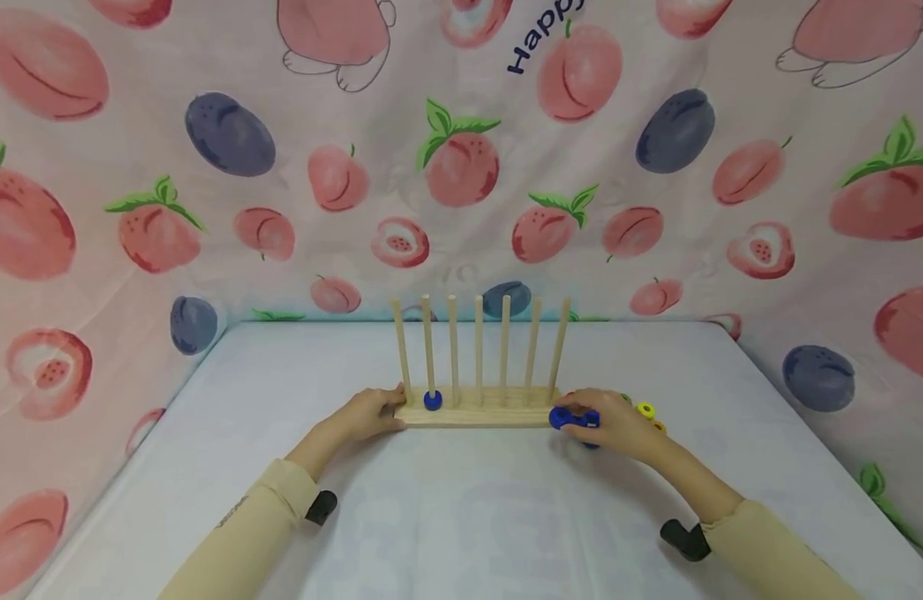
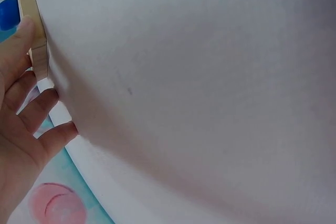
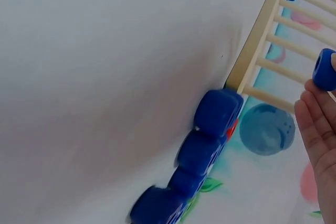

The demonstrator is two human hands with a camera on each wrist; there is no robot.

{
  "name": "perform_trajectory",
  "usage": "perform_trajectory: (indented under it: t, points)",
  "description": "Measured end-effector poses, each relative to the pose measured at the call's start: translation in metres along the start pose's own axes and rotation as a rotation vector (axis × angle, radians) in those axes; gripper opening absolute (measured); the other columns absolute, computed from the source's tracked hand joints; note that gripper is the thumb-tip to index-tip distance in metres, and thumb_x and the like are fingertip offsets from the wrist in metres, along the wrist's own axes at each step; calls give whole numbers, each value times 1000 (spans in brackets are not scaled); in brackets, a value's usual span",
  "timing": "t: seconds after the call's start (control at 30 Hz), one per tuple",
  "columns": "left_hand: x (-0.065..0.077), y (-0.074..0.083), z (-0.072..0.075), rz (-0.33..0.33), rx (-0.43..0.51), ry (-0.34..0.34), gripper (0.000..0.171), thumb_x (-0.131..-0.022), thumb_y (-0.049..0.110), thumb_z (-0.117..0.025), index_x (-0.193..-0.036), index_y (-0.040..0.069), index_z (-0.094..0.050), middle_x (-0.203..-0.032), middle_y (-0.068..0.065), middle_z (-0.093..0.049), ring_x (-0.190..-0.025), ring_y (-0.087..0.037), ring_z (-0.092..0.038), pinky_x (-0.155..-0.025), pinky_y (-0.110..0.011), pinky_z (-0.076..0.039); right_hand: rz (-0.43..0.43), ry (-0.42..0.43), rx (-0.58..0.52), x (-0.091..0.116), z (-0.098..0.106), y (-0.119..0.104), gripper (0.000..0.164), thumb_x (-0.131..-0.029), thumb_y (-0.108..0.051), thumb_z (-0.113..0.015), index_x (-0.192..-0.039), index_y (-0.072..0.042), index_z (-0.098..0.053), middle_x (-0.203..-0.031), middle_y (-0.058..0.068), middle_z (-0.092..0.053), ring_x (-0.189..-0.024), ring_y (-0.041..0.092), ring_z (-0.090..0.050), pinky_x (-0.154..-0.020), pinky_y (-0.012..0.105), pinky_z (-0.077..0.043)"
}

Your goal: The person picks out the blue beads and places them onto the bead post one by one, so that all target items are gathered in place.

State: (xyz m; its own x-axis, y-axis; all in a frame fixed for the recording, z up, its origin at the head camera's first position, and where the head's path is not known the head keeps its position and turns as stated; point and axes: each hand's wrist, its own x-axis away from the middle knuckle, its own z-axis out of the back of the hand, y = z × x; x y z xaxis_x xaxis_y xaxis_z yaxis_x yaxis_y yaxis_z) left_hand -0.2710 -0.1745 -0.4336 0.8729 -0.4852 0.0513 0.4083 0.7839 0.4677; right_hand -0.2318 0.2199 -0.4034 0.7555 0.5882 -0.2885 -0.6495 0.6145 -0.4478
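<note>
A wooden peg stand [image 1: 476, 417] with several upright dowels stands mid-table. One blue bead [image 1: 433, 401] sits at the foot of its second dowel from the left. My left hand [image 1: 367, 414] grips the stand's left end, its thumb [image 2: 23, 32] on the front face of the base and its other fingers round the end. Close to the stand's right end, my right hand [image 1: 614, 425] pinches a blue bead [image 3: 324, 71] between thumb and fingertips. Below that hand, several more blue beads [image 3: 215, 111] lie in a row on the table beside the base.
Yellow beads [image 1: 645, 410] lie behind and right of my right hand, with red and green ones partly hidden by it. The white-covered table [image 1: 461, 517] ends at the back against a fruit-printed cloth [image 1: 461, 233], which also hangs at both sides.
</note>
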Motion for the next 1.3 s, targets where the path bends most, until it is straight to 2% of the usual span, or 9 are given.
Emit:
perform_trajectory:
  t: [0.13, 0.47, 0.73, 0.9, 0.97, 1.13, 1.3]
  points:
    - [0, 0, 2, 4, -2, -3, 48, -86, 20, -68, -126, -4, -56, -140, -21, -44, -128, -42, -44, -107, -52, -36, 42, 29, -13, -5, -2, -4, 30, -79, -7, -73, -106, 3, -65, -94, 12, -69, -83, 25, -66, -71, 40, -58]
    - [2, -3, 1, 32, 4, -15, 50, -85, 21, -69, -128, -1, -56, -141, -19, -43, -130, -41, -42, -109, -52, -33, 48, 78, -61, -17, -12, -15, 29, -79, -9, -74, -106, 0, -67, -97, 11, -70, -85, 26, -66, -74, 41, -58]
    - [-3, -1, 3, 8, -1, -2, 49, -86, 21, -69, -128, -2, -56, -141, -19, -43, -129, -42, -43, -108, -52, -34, 42, 109, -82, -26, -15, -20, 32, -78, -11, -76, -107, -2, -67, -96, 7, -70, -85, 27, -63, -74, 40, -57]
    - [-1, -1, 2, 12, -4, -10, 49, -85, 21, -69, -127, -2, -56, -141, -20, -43, -129, -42, -43, -107, -53, -35, 68, 132, -127, -30, -20, -22, 33, -79, -11, -75, -109, -1, -67, -99, 7, -71, -87, 19, -65, -75, 40, -57]
    - [0, 0, 1, 16, 1, -6, 49, -85, 20, -69, -127, -2, -56, -141, -19, -43, -128, -42, -43, -107, -53, -35, 72, 136, -129, -32, -21, -24, 32, -80, -12, -74, -109, -3, -67, -100, 6, -70, -87, 16, -64, -76, 40, -57]
    - [1, 0, 1, 36, 15, 4, 49, -85, 20, -69, -127, -2, -56, -143, -18, -42, -130, -41, -42, -108, -51, -35, 82, 119, -143, -38, -22, -36, 33, -80, -12, -74, -111, -3, -67, -100, 7, -69, -88, 19, -63, -78, 39, -56]
    - [2, 1, 0, 37, 25, 5, 50, -85, 19, -69, -128, -2, -55, -143, -18, -42, -129, -41, -43, -108, -51, -35, 101, 114, -126, -42, -20, -44, 34, -79, -13, -75, -110, -2, -67, -100, 5, -70, -89, 17, -63, -79, 32, -56]
